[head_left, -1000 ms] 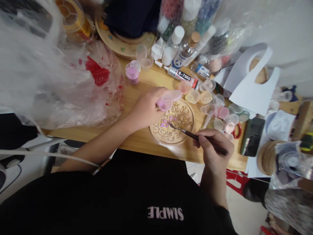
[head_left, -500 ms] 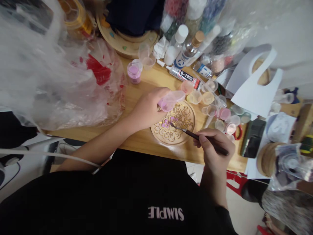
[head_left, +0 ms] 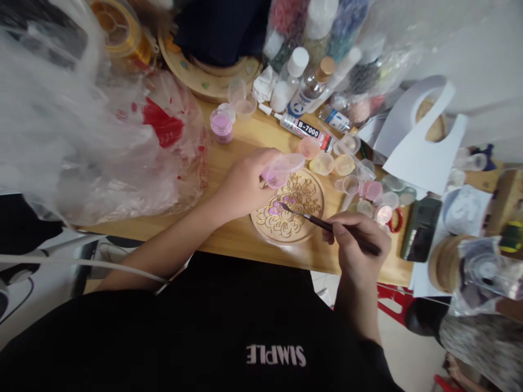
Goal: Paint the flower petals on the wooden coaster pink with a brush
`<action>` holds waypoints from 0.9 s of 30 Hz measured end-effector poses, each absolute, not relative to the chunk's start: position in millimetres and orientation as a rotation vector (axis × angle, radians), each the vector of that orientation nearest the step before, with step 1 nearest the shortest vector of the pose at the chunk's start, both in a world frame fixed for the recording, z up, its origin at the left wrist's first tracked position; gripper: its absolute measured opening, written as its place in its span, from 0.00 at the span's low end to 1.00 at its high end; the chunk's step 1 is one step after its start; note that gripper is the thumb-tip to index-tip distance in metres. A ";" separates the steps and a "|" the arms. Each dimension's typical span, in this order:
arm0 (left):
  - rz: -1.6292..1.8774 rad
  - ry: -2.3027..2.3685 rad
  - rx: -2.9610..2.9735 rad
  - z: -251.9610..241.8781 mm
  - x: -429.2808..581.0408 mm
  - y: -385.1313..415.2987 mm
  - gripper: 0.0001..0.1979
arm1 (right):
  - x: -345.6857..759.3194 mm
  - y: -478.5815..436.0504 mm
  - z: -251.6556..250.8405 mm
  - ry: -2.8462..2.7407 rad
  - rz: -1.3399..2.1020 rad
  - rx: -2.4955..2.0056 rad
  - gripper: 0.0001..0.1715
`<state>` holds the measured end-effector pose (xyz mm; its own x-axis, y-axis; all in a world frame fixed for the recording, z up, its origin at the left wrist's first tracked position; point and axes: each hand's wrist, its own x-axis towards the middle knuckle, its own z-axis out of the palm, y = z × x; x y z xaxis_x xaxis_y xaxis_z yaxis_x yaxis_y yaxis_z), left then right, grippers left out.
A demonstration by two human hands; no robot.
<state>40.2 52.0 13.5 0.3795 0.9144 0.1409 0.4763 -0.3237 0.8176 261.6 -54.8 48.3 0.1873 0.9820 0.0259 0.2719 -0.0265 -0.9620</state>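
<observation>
My left hand (head_left: 251, 177) is closed around a small clear plastic cup (head_left: 275, 175) with lilac contents, tilted over the upper left of a round wooden disc (head_left: 265, 231). Raised gold outlines form flowers on the disc, and a few petals near its middle are lilac. Between the fingers and thumb of my right hand (head_left: 359, 239) is a slim palette knife (head_left: 314, 219) with a dark handle. Its metal tip is at the lilac petals; whether it touches them I cannot tell. My left fingertips are partly hidden behind the cup.
An open jar of lilac powder (head_left: 222, 126) stands beyond my left hand. Several small cups (head_left: 344, 164), a glue tube (head_left: 304, 128) and bottles (head_left: 304, 92) crowd the right and back. A plastic bag (head_left: 163, 163) bulges at left. Red-handled scissors (head_left: 395, 220) lie at right.
The view has shifted slightly. Both hands keep nearly the same places over the disc, still holding the cup and the palette knife.
</observation>
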 end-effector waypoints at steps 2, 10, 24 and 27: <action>0.795 1.206 1.930 15.5 39.9 52.0 0.11 | 261.1 -52.9 47.2 -1.195 0.926 -1.468 0.04; 0.803 1.206 1.854 15.6 39.6 55.1 0.09 | 257.6 -40.4 43.8 -0.777 1.045 -1.450 0.10; 0.747 1.212 1.878 7.4 40.2 58.5 0.08 | 256.8 -49.1 39.2 -0.531 1.013 -1.242 0.16; 0.756 1.209 1.921 6.7 40.3 60.0 0.07 | 255.4 -55.3 36.8 -0.523 1.021 -1.222 0.18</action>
<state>40.3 60.0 6.7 0.3847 0.9181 0.0954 0.4874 -0.2898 0.8237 255.4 -55.3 36.8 0.4824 0.8573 -0.1801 -0.3540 0.0028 -0.9352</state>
